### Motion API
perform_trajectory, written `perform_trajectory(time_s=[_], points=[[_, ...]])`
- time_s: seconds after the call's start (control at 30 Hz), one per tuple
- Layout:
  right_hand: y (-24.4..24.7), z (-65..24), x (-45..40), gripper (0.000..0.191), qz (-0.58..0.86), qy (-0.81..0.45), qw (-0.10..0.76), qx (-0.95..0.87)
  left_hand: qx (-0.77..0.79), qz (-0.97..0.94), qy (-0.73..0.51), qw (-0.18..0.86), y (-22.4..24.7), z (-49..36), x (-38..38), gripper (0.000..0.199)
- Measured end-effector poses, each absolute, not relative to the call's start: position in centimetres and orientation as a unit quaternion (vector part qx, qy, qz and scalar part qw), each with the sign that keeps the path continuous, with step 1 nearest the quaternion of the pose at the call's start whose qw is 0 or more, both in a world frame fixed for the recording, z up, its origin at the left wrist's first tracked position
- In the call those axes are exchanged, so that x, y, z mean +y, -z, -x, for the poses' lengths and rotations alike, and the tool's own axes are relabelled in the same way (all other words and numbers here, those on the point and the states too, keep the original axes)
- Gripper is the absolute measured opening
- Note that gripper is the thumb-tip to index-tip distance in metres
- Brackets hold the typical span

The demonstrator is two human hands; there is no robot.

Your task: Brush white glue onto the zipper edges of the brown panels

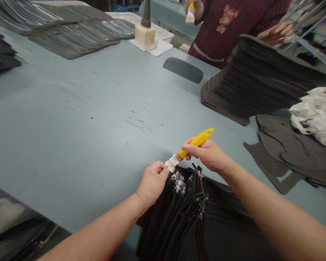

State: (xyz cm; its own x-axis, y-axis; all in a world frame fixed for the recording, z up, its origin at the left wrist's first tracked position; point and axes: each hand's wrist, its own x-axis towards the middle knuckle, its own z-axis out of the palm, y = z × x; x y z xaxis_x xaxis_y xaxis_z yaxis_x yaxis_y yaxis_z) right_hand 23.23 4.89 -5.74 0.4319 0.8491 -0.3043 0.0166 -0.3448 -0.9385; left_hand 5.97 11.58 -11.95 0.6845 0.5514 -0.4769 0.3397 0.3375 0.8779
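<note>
Firstly, in R hand (206,152): yellow-handled brush (197,142), 1 pc., closed in thumb and fingers, tilted, w/ white-coated bristles down at L fingertips. In L hand (152,183): top L corner of dark bundle (176,217), pinched btwn. thumb and fingers, just beside bristles. Placed at table's near edge, R of L hand: same dark bundle, many layers, w/ white smears (179,183) along upper ends.

Further out, on grey-blue table (97,137):
- Twd. R edge: loose dark pcs. (288,148), flat, overlapping; nr. same, white crumpled heap (317,114).
- Twd. far R corner: tall dark stack (233,85), leaning, many layers.
- Nr. far edge, ctr.: single curved dark pc. (183,69), flat, apart from stack.
- Same edge, further L: pale block-shaped container (146,36) w/ dark conical top, upright on white sheet (162,47).
- Twd. far L corner: fanned dark pcs. (76,36), overlapping in rows, w/ shiny strips.
- At L edge: dark pile (1,54), partly cut off.

Beyond far edge: co-worker (225,32), in dark red striped garment w/ bear motif; in one hand, second brush (190,15), yellow and white; other hand behind tall dark stack.
</note>
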Motion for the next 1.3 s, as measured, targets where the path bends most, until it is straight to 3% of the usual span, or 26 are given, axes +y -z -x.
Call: perform_trajectory(time_s=[0.07, 0.3, 0.53, 0.83, 0.97, 1.3], points=[[6.0, -23.5, 5.0, 0.020, 0.710, -0.419, 0.480, -0.302, 0.385, -0.587, -0.077, 0.708, 11.8, -5.9, 11.6, 0.017], [8.1, -26.5, 4.9, 0.027, 0.655, -0.427, 0.594, -0.190, 0.369, -0.640, -0.086, 0.669, 10.9, -5.6, 11.4, 0.014], [7.9, -25.4, 4.7, 0.027, 0.544, -0.576, 0.560, -0.242, 0.386, -0.613, -0.075, 0.686, 11.0, -5.7, 11.5, 0.017], [8.1, -27.4, 3.9, 0.024, 0.567, -0.532, 0.591, -0.213, 0.388, -0.598, -0.087, 0.696, 11.2, -5.6, 11.3, 0.016], [9.1, -26.3, 4.5, 0.028, 0.551, -0.588, 0.543, -0.238, 0.390, -0.592, -0.094, 0.699, 11.1, -5.6, 11.2, 0.015], [7.1, -26.6, 3.8, 0.026, 0.513, -0.584, 0.579, -0.247, 0.399, -0.541, -0.090, 0.735, 11.6, -5.8, 11.2, 0.019]])
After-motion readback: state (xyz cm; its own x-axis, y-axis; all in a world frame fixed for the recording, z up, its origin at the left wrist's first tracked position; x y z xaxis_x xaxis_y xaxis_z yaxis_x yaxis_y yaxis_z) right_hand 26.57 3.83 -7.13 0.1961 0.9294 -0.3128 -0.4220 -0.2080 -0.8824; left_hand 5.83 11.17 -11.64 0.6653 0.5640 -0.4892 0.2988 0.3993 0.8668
